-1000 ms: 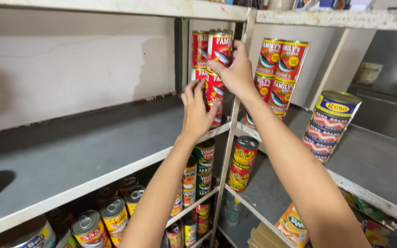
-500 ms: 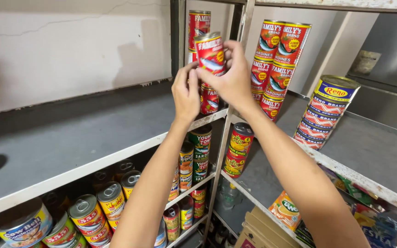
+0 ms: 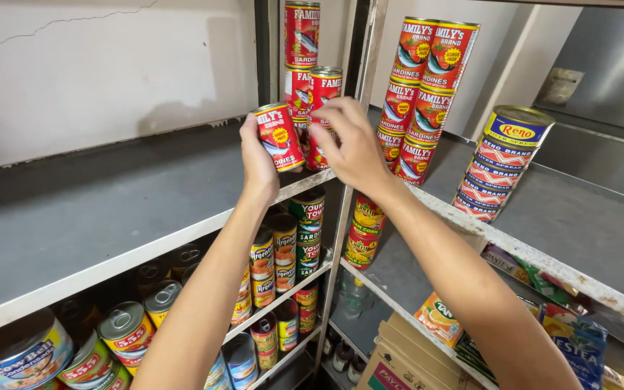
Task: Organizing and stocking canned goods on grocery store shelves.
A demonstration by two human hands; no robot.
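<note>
Overhead, both hands work at the edge of a grey shelf [image 3: 110, 217]. Left hand [image 3: 258, 162] grips a red sardine can [image 3: 277, 136], fingers clamped around its side; can tilted, top leaning left, held just above the shelf's front corner. Right hand [image 3: 352, 144] reaches in from the right, fingers partly curled and apart, tips touching or almost touching a second red can [image 3: 324, 87] that stands in the stack at the shelf corner; whether it truly grips that can, cannot tell.

Stack of red cans [image 3: 301, 43] rises behind the hands, against a metal upright [image 3: 359, 65]. Right of the upright, a second shelf [image 3: 565, 217] carries a taller double stack of like red cans [image 3: 427, 79] and, well apart, a leaning column of flat blue-and-yellow tins [image 3: 503, 162].

Below: lower shelves hold mixed cans [image 3: 283, 253], some lying on their sides [image 3: 128, 328]. Cardboard boxes [image 3: 406, 357] and packets [image 3: 575, 339] at lower right.
</note>
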